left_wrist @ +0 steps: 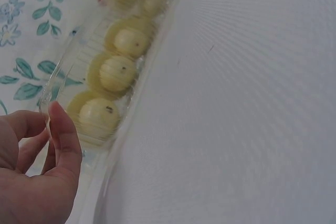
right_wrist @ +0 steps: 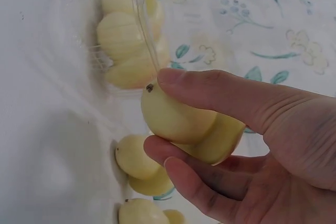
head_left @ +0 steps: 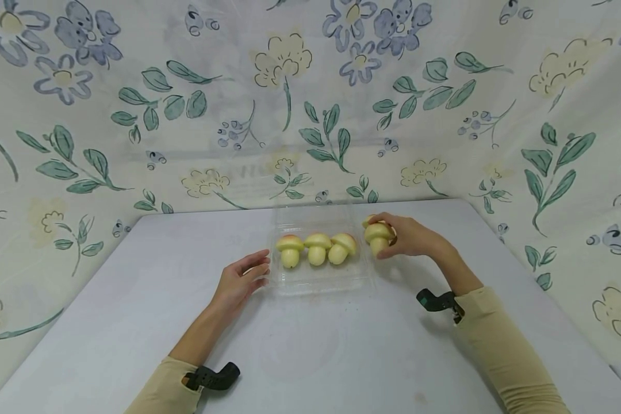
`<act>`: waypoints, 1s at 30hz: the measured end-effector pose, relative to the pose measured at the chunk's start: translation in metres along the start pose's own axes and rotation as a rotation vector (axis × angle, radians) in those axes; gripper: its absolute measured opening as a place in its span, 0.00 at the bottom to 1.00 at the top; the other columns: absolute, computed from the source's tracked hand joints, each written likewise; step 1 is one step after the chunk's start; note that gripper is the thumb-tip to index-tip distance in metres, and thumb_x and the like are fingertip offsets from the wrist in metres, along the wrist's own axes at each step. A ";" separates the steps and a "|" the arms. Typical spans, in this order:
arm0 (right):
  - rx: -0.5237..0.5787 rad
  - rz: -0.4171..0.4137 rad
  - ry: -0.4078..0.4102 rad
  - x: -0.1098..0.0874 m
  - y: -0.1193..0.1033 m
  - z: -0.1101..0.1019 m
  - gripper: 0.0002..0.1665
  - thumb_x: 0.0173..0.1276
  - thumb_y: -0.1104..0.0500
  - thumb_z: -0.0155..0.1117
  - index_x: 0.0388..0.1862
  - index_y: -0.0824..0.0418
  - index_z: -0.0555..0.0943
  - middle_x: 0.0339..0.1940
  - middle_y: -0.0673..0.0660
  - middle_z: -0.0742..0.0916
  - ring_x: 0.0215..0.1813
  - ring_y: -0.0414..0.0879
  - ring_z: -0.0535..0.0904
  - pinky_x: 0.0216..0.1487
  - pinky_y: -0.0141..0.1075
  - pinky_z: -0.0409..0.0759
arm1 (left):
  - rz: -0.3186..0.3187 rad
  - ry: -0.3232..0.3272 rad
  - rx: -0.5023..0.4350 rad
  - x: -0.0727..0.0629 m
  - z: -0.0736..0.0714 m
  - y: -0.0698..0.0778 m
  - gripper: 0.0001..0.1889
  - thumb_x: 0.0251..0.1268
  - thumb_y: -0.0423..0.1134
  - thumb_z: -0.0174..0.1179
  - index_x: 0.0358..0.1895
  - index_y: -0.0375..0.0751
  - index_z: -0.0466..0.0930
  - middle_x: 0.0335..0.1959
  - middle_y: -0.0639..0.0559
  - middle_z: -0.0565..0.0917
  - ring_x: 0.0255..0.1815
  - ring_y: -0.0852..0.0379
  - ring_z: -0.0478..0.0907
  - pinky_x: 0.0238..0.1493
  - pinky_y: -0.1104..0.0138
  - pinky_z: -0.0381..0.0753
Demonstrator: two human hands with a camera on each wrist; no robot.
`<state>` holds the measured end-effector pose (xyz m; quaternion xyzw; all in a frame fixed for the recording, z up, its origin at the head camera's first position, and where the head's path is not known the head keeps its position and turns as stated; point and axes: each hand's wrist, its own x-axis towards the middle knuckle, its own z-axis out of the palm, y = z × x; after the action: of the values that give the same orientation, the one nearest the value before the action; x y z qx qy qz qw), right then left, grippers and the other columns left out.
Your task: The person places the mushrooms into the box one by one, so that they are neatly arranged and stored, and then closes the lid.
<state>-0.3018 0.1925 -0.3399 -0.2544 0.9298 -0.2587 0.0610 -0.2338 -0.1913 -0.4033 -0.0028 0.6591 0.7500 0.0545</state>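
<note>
A clear plastic box [head_left: 321,283] lies on the white table and holds three yellow mushroom-shaped pieces [head_left: 317,248] in a row, stems facing me. My left hand [head_left: 244,280] is at its left wall, loosely extended fingertips touching the plastic. Just past the box's right wall, my right hand [head_left: 410,236] holds another mushroom-shaped piece [head_left: 378,238]. The right wrist view shows its thumb above and its fingers below the pale stem [right_wrist: 170,113]. Under that hand, more of these pieces [right_wrist: 137,156] lie outside the box; in the head view they are mostly hidden.
The white tabletop [head_left: 300,356] reaches back to a floral cloth [head_left: 269,138] hanging behind it. A transparent raised lid or back panel [head_left: 313,216] shows faintly behind the row. Black wrist cameras [head_left: 437,300] sit on both sleeves.
</note>
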 end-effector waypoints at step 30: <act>0.094 -0.112 0.013 -0.002 -0.031 0.006 0.45 0.55 0.57 0.78 0.70 0.57 0.67 0.60 0.57 0.79 0.48 0.48 0.79 0.48 0.37 0.84 | 0.008 0.012 0.000 0.003 -0.001 -0.001 0.27 0.69 0.32 0.59 0.70 0.31 0.66 0.51 0.52 0.80 0.40 0.66 0.78 0.41 0.75 0.82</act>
<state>-0.2854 0.1678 -0.3291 -0.3013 0.9014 -0.3066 0.0521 -0.2363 -0.1920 -0.4049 -0.0045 0.6593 0.7504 0.0476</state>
